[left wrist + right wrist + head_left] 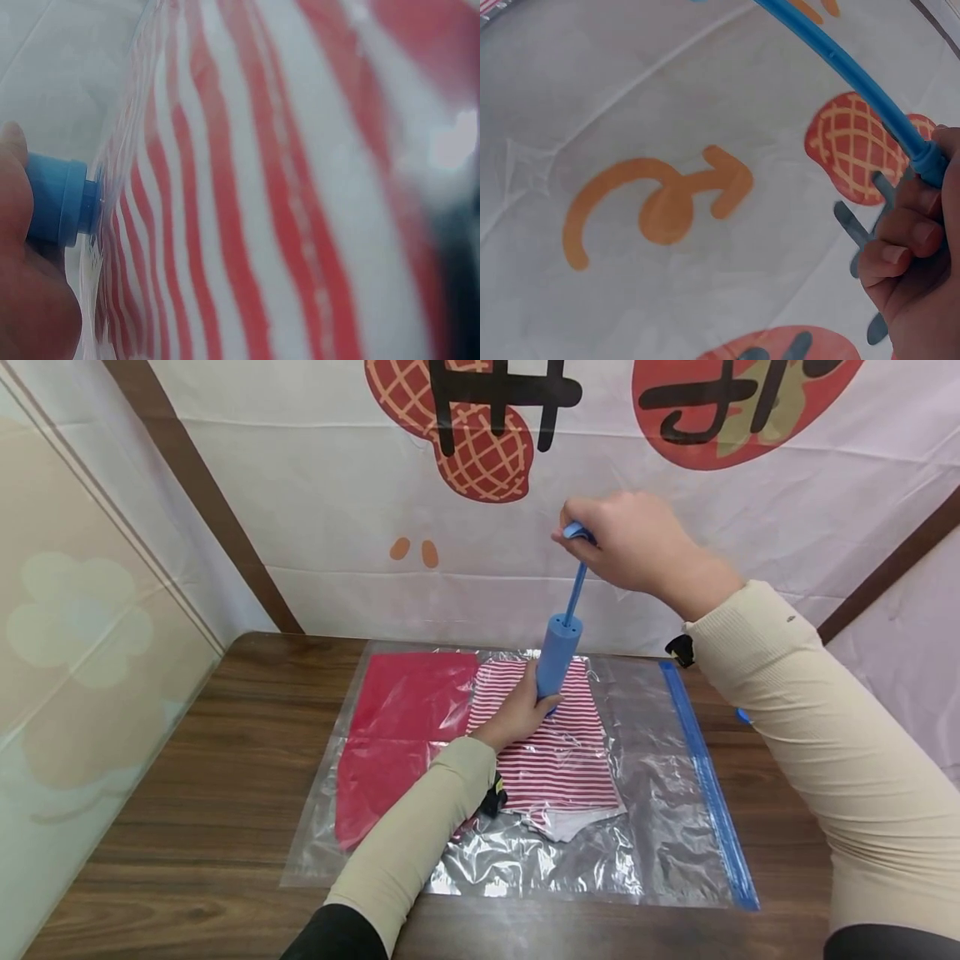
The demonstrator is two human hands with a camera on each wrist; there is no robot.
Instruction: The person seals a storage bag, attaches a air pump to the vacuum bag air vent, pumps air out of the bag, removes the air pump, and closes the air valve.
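A blue hand pump (558, 647) stands slightly tilted on a clear plastic storage bag (652, 760). Low on its barrel, my left hand (519, 714) grips it; the left wrist view shows the pump's nozzle end (73, 201) against the bag's film. My right hand (633, 542) holds the handle at the top, and the rod (576, 593) is drawn well out of the barrel. Inside the bag lie a red cloth (405, 710) and a red-and-white striped garment (562, 768). A blue zip strip (708, 785) runs along the bag's right edge.
The bag lies on a brown wooden table (172, 793). Behind it hangs a pale printed cloth (315, 502) with several pictures and dark characters. A patterned panel (82, 635) borders the left side. A small blue object (743, 716) shows partly beside my right sleeve.
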